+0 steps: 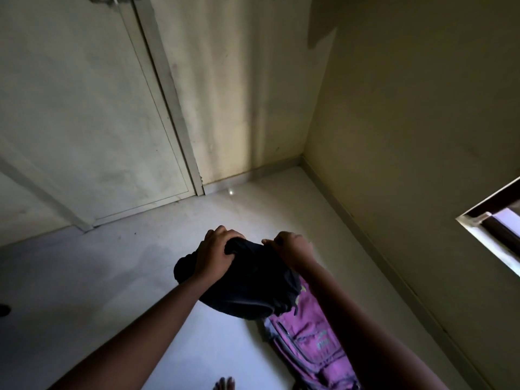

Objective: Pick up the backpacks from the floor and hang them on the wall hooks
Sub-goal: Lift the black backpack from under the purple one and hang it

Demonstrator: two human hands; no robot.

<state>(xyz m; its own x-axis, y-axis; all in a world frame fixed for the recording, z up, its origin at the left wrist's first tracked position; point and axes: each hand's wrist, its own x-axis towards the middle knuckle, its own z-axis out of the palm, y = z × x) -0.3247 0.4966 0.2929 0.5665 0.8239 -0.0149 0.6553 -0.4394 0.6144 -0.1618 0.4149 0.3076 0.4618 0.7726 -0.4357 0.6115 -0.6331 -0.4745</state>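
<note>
A closed door [84, 114] fills the left of a dim room, its frame meeting a pale tiled floor [98, 271] that runs to the corner of two stained walls. At centre, a person's left hand [215, 253] is clenched on the top of a black backpack [242, 285], fingers dug into the bunched fabric, while the right hand [292, 249] pinches the same top edge just beside it, closed tight on the cloth. The bag hangs clear of the floor between both forearms, limp and apparently light. Below and to the right, a pink backpack [312, 342] lies flat on the tiles near the right-hand wall [408, 122], partly hidden by the right forearm, with bare toes [224, 383] at the bottom edge just left of it. A window frame [495, 235] cuts in at far right. The pickup of the first bag looks done; the hanging is not. No hooks are in view, so the next move calls for turning toward them, finding the black bag's carry loop in the crumpled top, and raising it over a hook, before returning for the pink one.
</note>
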